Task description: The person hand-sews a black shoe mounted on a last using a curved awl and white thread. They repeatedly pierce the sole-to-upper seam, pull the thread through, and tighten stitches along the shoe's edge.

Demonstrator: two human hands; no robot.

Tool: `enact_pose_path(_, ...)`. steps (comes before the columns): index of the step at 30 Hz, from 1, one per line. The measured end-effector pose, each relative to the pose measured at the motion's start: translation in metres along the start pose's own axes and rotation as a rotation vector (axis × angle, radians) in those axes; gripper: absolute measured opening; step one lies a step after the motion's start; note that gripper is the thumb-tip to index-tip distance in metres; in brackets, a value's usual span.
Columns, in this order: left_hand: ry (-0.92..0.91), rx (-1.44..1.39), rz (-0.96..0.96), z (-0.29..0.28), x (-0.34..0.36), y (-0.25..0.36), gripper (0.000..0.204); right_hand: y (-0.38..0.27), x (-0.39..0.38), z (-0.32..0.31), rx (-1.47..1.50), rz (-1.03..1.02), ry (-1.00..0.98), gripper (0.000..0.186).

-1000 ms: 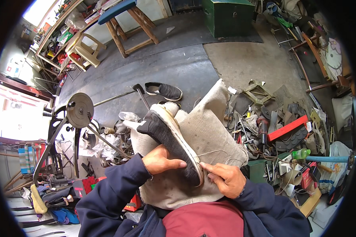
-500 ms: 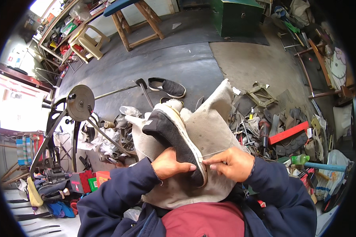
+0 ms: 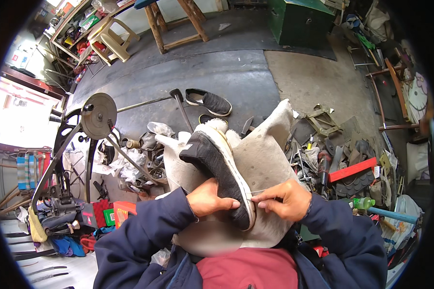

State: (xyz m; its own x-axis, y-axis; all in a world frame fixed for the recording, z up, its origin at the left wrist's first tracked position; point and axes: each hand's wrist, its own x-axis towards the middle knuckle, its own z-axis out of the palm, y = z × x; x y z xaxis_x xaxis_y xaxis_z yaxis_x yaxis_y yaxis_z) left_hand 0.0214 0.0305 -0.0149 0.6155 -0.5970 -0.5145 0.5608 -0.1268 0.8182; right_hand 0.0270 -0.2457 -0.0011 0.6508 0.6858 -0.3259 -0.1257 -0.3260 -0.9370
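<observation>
A black knit shoe (image 3: pixel 209 164) with a white sole lies lengthwise on a stained beige cloth (image 3: pixel 263 159) over my lap. My left hand (image 3: pixel 207 200) grips the shoe's left side, thumb across the black upper. My right hand (image 3: pixel 282 202) is at the sole's right edge, index finger against it and the other fingers curled, with a thin pale thread (image 3: pixel 259 191) at its fingertips. Whether a needle is between those fingers is too small to tell.
A second dark shoe (image 3: pixel 213 103) lies on the floor ahead. A black cast-iron machine with a wheel (image 3: pixel 97 115) stands left. Tools, scraps and a red bar (image 3: pixel 352 169) crowd the right. A plastic stool (image 3: pixel 115 41), wooden stool (image 3: pixel 178 29) and green box (image 3: pixel 299 24) are behind.
The loop of thread that showed beside the sole is smaller now, and my right hand has closed in on it. Both hands and the shoe sit slightly further right in the picture.
</observation>
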Motion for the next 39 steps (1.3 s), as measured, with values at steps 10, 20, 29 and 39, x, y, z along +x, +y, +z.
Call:
enact_pose_path(10,-0.033,0.056,0.005,-0.001,-0.002,0.004,0.042,-0.001,0.013,-0.028,0.082,0.12,-0.244,0.026)
enact_pose_path(20,0.094,-0.045,-0.016,0.014,0.0,-0.016,0.036,-0.006,0.013,-0.014,-0.132,-0.064,-0.117,0.021)
enact_pose_path(29,0.11,-0.012,0.033,0.01,0.007,-0.02,0.033,-0.006,0.027,0.008,0.186,0.324,-0.068,0.016)
enact_pose_path(39,-0.003,-0.005,0.03,-0.005,0.006,-0.012,0.039,0.0,0.023,0.0,0.169,0.189,-0.096,0.017)
